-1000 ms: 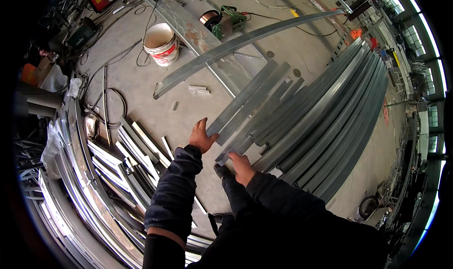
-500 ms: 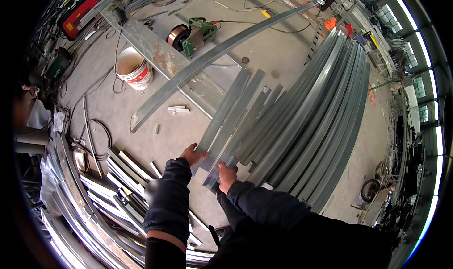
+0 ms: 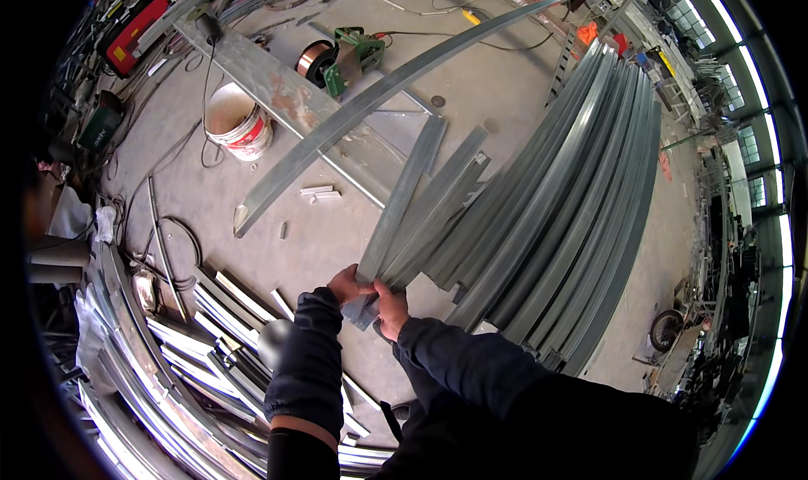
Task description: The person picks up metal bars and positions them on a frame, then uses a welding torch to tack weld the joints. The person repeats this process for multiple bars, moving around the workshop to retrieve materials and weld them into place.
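Observation:
My left hand (image 3: 345, 284) is closed on the near end of a short grey metal tube (image 3: 405, 196), which slants away from me to the upper right. Right beside it, my right hand (image 3: 391, 311) grips the same bunch of ends, its thumb pressed against the metal. More short tubes (image 3: 448, 196) fan out to the right, their near ends gathered under and between my hands. Exactly which pieces each palm holds is partly hidden. A large stack of long grey metal tubes (image 3: 562, 219) lies just to the right.
A long metal bar (image 3: 389, 90) crosses above a flat steel beam (image 3: 282, 93). Beyond them sit a green machine with a copper wire spool (image 3: 316, 63) and a white bucket (image 3: 240, 127). Cut profiles (image 3: 227, 345) pile up at lower left. A small wheel (image 3: 667, 330) lies at right.
My right hand has moved left, up against my left hand. The short tubes' near ends have drawn together, and their far ends now fan and cross.

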